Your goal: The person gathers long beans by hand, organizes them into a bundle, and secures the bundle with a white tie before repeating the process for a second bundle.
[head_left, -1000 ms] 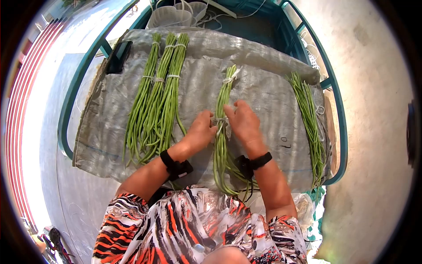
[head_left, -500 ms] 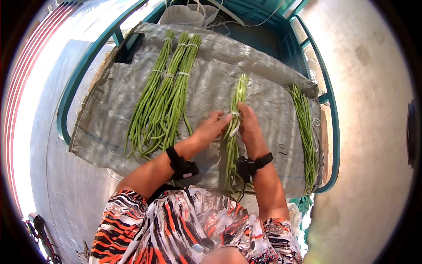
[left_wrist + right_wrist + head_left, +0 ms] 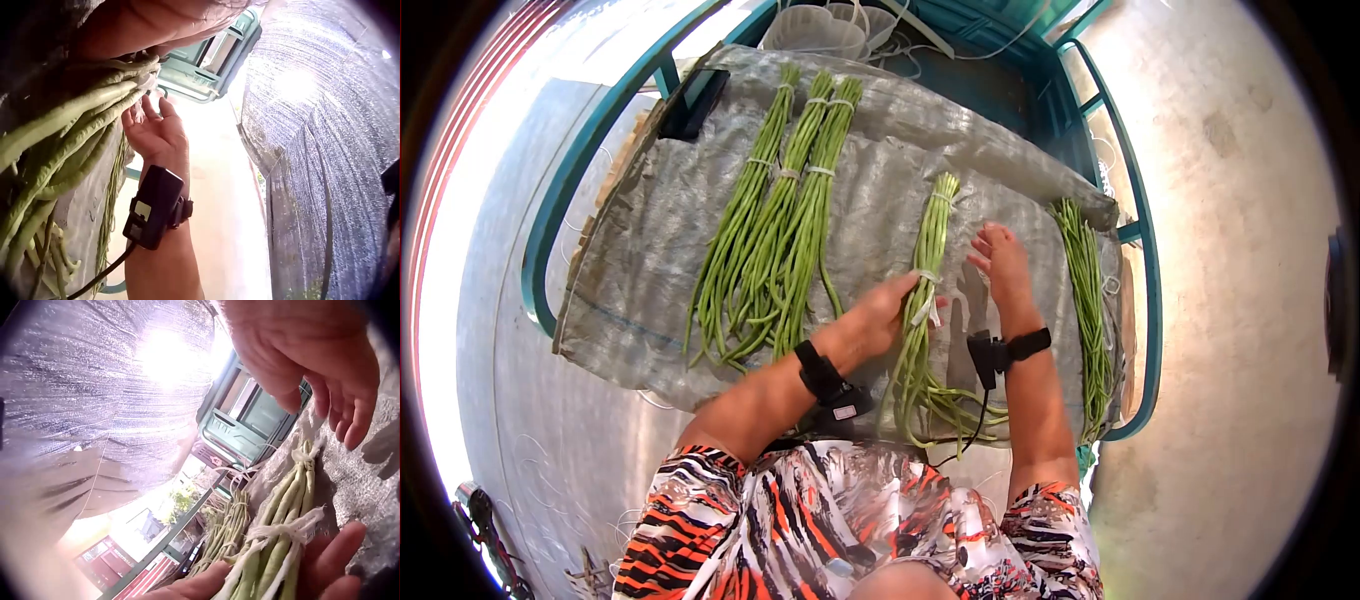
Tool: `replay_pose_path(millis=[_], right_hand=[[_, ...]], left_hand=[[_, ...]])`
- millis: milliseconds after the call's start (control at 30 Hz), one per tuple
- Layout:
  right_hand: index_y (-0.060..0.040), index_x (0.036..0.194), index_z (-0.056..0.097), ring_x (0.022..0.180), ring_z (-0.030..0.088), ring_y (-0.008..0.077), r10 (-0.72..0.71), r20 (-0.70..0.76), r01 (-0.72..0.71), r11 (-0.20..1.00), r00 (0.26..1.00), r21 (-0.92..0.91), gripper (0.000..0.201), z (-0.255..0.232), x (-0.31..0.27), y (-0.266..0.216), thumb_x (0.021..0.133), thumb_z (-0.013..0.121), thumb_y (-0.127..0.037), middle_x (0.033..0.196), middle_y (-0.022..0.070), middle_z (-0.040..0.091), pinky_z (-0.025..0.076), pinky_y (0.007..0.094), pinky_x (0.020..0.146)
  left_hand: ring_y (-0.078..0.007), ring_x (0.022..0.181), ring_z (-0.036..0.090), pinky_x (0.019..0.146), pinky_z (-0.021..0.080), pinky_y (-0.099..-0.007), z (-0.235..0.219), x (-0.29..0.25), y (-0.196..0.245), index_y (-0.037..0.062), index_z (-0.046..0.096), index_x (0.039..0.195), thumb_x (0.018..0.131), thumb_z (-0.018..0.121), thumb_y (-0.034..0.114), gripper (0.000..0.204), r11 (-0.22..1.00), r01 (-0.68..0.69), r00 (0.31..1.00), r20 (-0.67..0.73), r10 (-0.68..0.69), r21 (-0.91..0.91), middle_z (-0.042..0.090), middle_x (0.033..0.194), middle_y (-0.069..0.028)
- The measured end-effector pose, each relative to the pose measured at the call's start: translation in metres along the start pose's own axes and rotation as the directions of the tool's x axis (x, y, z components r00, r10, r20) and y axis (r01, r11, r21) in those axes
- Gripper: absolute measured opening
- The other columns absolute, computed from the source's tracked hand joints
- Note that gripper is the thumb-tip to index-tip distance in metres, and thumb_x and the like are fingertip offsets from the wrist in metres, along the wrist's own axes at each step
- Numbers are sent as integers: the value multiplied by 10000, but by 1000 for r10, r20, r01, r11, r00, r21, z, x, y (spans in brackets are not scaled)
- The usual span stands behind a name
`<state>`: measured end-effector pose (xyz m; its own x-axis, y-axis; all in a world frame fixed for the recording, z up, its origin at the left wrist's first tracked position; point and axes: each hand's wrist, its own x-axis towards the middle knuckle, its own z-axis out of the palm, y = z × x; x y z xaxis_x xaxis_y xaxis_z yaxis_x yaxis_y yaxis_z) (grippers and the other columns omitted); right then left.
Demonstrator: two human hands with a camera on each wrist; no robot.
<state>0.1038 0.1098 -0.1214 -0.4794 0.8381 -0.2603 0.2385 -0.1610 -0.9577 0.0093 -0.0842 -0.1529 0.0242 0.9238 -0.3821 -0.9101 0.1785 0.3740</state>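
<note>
Grey sheeting (image 3: 872, 200) bears a bean bundle (image 3: 934, 232), right of three tied bunches (image 3: 780, 228); fingers of the left hand (image 3: 885, 310) grasp it while the right hand (image 3: 1004, 265), just released, swings clear, suggesting its white tie (image 3: 927, 275) is done.

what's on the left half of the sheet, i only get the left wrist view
Observer: Three tied bundles lie there side by side.
Operator: ok and is the one in hand fastened in more than one spot
Observer: Yes, the head view shows the held bundle with an upper tie near its top end and a lower tie at the left hand.
</note>
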Motion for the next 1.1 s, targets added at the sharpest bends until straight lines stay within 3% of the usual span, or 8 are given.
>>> replay_pose_path(millis=[400, 467, 533, 600, 733, 833, 1000, 1100], right_hand=[[-37, 1194, 517, 976, 580, 220, -61, 50, 59, 998, 997, 32, 367, 25, 25, -17, 929, 566, -286, 1093, 90, 566, 516, 363, 798], [-40, 1116, 560, 854, 610, 210, 19, 109, -17, 1000, 994, -24, 303, 34, 35, -15, 924, 572, -274, 972, 85, 602, 530, 357, 729], [-45, 1023, 600, 707, 627, 206, 210, 235, -174, 971, 949, -165, 237, 49, 63, -6, 916, 584, -256, 829, 80, 629, 540, 353, 649], [-53, 957, 616, 605, 614, 209, 258, 292, -272, 962, 921, 8, 191, 53, 62, -9, 909, 594, -236, 724, 74, 619, 538, 353, 590], [-38, 971, 619, 662, 641, 192, 172, 519, -345, 902, 837, 258, 179, 46, 38, -30, 902, 611, -203, 777, 87, 643, 547, 340, 586], [-22, 999, 614, 750, 652, 168, 220, 441, -419, 802, 870, 427, 207, 58, 5, -56, 913, 602, -210, 851, 80, 647, 552, 337, 604], [-1, 1123, 521, 800, 596, 149, -26, 672, -546, 560, 740, 623, 299, 58, 2, -61, 911, 606, -193, 985, 73, 597, 532, 297, 610], [-9, 1149, 482, 787, 561, 136, -188, 722, -626, 386, 666, 678, 318, 62, -13, -80, 908, 604, -176, 997, 63, 570, 517, 266, 602]], left_hand=[[-258, 870, 626, 763, 536, -408, 3, -6, 17, 68, 511, 1138, 994, 408, 317, 306, 994, -104, 994, -19, 103, -26, 609, 1131, -171], [-200, 820, 624, 733, 536, -367, -32, 36, -17, 50, 551, 1078, 968, 454, 276, 269, 767, -441, 897, 189, 400, 467, 634, 1038, -125], [-176, 808, 614, 719, 509, -333, -13, 25, -12, 26, 572, 1034, 898, 500, 153, 200, 813, -368, 930, 175, 324, 451, 623, 979, -98], [-216, 870, 608, 749, 465, -333, 9, 8, 3, -4, 557, 1052, 806, 528, -27, 249, 940, -144, 986, 130, 108, 310, 587, 1004, -119], [-225, 985, 613, 858, 478, -323, 23, -15, -2, 9, 511, 1204, 877, 538, 102, 341, 896, -292, 940, 272, 204, 334, 587, 1099, -110], [-259, 1053, 603, 922, 477, -342, 37, -34, -4, 36, 446, 1292, 899, 546, 185, 432, 979, -175, 959, 241, 146, 102, 579, 1156, -122], [-274, 1004, 620, 902, 501, -400, 49, -42, -16, 101, 408, 1298, 903, 532, 220, 431, 986, -164, 942, 298, 153, 14, 590, 1100, -131], [-235, 805, 635, 776, 536, -409, 60, -52, -14, 132, 375, 1298, 907, 516, 220, 425, 994, -107, 957, 272, 99, 13, 593, 973, -112]])
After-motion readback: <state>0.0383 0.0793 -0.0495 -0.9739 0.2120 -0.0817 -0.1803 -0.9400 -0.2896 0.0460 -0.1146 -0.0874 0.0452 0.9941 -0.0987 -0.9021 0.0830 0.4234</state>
